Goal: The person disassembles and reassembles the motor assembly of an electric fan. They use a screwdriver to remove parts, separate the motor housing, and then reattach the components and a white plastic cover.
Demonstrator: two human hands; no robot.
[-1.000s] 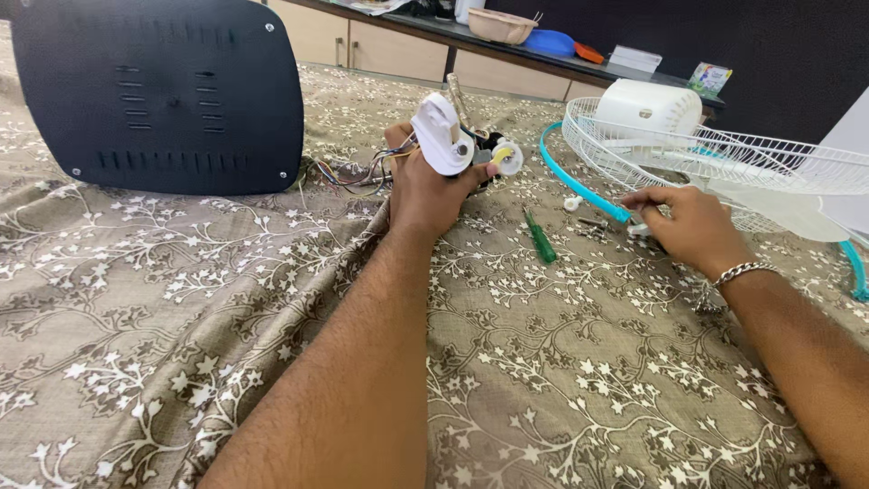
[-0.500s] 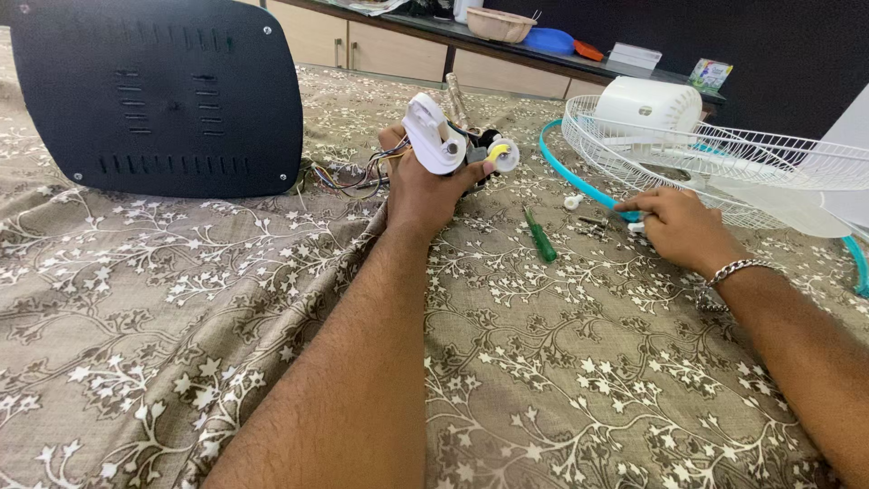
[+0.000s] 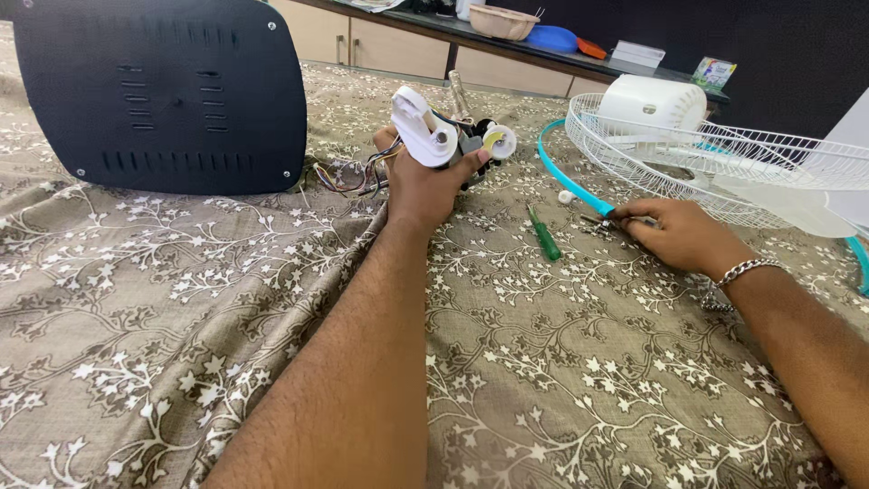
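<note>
Up near the middle of the patterned bedspread [image 3: 561,362], the left hand [image 3: 425,186] has its fingers wrapped around a fan motor assembly [image 3: 444,136] with a white plastic bracket, holding it raised, coloured wires [image 3: 348,177] trailing from it onto the cloth. Just to its right lies a green-handled screwdriver [image 3: 545,239]. The right hand [image 3: 683,237] rests on the cloth, fingertips pinched on small metal parts [image 3: 599,220] beside a turquoise rim [image 3: 570,178]. Behind it, a white wire fan guard [image 3: 724,163] cradles a white motor cover [image 3: 654,104]. A dark panel [image 3: 163,91] lies at far left. On the rear counter sits a woven bowl [image 3: 503,22]; I cannot tell its contents.
</note>
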